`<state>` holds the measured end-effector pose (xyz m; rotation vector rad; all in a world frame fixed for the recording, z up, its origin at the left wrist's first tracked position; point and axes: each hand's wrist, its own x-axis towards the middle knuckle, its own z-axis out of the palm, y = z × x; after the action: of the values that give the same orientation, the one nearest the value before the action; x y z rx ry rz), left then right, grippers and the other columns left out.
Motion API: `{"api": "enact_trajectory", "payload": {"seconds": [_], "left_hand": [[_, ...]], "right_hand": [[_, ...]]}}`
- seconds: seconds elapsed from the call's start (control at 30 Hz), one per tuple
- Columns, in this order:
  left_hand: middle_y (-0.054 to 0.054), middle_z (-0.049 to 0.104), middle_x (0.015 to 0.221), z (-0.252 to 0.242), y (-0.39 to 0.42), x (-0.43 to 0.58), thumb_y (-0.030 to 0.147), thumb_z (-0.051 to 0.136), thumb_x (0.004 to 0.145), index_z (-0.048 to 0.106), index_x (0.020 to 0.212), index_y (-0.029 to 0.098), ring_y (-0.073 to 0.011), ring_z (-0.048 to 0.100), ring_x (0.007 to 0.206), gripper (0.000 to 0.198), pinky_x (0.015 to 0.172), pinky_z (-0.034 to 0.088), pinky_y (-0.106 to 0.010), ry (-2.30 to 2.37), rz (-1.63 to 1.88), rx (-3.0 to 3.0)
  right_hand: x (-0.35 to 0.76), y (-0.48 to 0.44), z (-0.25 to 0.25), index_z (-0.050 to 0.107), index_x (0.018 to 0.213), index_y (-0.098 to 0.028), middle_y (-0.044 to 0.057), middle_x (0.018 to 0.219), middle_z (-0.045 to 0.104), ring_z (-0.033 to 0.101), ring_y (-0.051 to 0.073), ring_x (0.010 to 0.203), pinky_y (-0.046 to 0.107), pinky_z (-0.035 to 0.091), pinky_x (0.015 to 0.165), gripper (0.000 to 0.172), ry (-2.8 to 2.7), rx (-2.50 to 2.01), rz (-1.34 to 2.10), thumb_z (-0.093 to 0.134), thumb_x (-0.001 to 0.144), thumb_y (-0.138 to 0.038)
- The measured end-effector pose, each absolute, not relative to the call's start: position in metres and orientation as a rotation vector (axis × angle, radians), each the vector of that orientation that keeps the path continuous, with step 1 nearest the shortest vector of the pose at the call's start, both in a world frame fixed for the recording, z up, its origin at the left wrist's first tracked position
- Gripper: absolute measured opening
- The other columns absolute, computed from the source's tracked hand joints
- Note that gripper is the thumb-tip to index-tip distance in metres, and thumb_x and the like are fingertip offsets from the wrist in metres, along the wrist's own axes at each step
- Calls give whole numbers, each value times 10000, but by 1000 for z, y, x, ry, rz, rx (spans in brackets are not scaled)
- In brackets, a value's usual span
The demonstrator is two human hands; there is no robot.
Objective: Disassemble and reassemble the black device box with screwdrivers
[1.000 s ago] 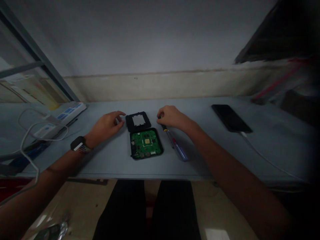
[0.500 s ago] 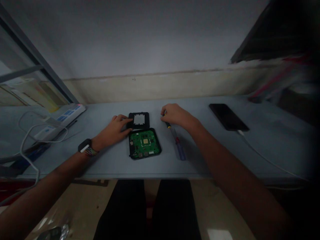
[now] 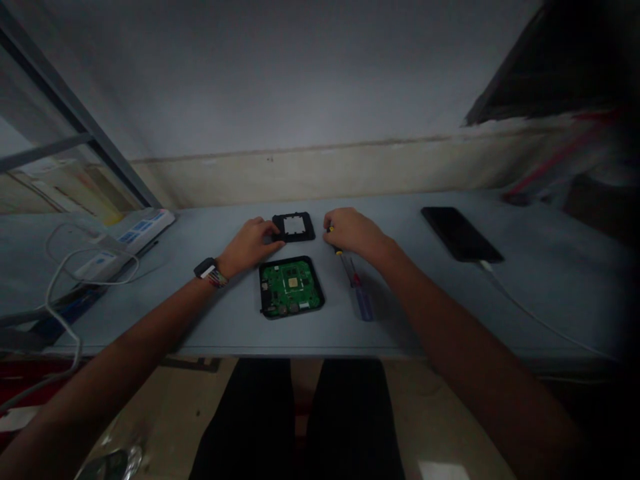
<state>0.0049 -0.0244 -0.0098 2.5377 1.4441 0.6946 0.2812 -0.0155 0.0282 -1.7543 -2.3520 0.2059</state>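
My left hand (image 3: 253, 245) has its thumb and fingers on the left edge of a flat black cover (image 3: 294, 226) with a pale square label, gripping it at the table's back. In front of that cover lies an open black case with a green circuit board (image 3: 291, 287) exposed; its front edge shows ports. To the right, my right hand (image 3: 350, 230) is closed around the black-and-yellow handle of a screwdriver (image 3: 339, 253), its shaft pointing toward me. A second screwdriver (image 3: 363, 303) with a clear purple handle lies on the table just below that shaft.
A black phone (image 3: 460, 233) with a white charging cable (image 3: 530, 313) lies on the right. At the left are a white power strip (image 3: 127, 243), looped white cords and a metal frame (image 3: 75, 110). A wall (image 3: 310, 170) closes off the table's back edge.
My left hand has slid the black cover away from me and to the right, opening a gap between it and the circuit-board case. My right hand stays nearly in place with the screwdriver.
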Motion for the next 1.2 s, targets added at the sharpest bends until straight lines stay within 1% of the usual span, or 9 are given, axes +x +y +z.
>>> {"api": "enact_trajectory", "payload": {"seconds": [0.2,0.37,0.43,0.53,0.67,0.77,0.9,1.07,1.2], "left_hand": [[-119,736,1116,5,-55,-6,393,575,1045,694,1223,168,-251,710,986,311,905,592,-431,1439,713,2406],[-107,750,1085,17,-108,-16,496,470,1103,667,1296,187,-274,736,977,414,926,607,-485,1505,617,2276],[-139,706,1249,17,-129,-14,594,533,1074,615,1424,219,-315,719,1134,519,1009,607,-537,1480,597,2269],[-153,539,1549,13,-152,-7,648,697,983,390,1655,342,-374,581,1431,800,1203,522,-606,1356,584,2357],[-162,361,1676,5,-160,3,521,878,850,232,1705,382,-418,428,1565,1080,1306,411,-657,1256,562,2434],[-167,369,1653,3,-155,7,386,874,822,267,1678,347,-409,443,1541,1050,1299,417,-650,1234,553,2453],[-149,458,1568,7,-151,10,323,857,790,353,1620,291,-386,498,1471,972,1278,436,-631,1236,560,2473],[-150,488,1543,6,-152,12,329,872,777,376,1606,267,-379,522,1429,968,1262,445,-614,1270,584,2461],[-154,478,1573,3,-151,8,398,912,768,369,1614,257,-388,506,1451,1015,1268,438,-619,1258,607,2454]], "right_hand": [[264,-24,24,824,1171,-104,261,1232,755,705,386,1145,454,560,923,304,-2387,-1652,76,635,962,-216],[254,-32,24,822,1189,-120,231,1191,759,674,366,1157,459,549,981,321,-2409,-1600,19,579,991,-191],[253,-32,23,827,1171,-128,223,1178,765,678,356,1137,453,552,969,314,-2415,-1603,17,574,996,-191],[254,-31,21,833,1165,-118,233,1182,769,691,362,1127,457,560,952,322,-2425,-1601,24,569,1003,-202],[255,-29,19,833,1185,-107,242,1191,771,704,374,1135,465,567,939,337,-2423,-1597,23,565,1007,-210],[255,-29,18,833,1177,-107,236,1176,777,710,364,1128,456,564,945,327,-2418,-1589,19,572,1009,-208],[251,-30,14,830,1139,-83,250,1157,777,711,375,1123,453,561,934,303,-2397,-1577,17,581,1003,-188],[255,-25,24,839,1096,-105,235,1143,781,712,365,1110,452,556,944,256,-2337,-1547,22,618,992,-182],[287,-40,63,819,1022,-110,159,1059,799,731,273,1023,415,544,976,183,-2022,-1430,46,645,979,-147]]}}
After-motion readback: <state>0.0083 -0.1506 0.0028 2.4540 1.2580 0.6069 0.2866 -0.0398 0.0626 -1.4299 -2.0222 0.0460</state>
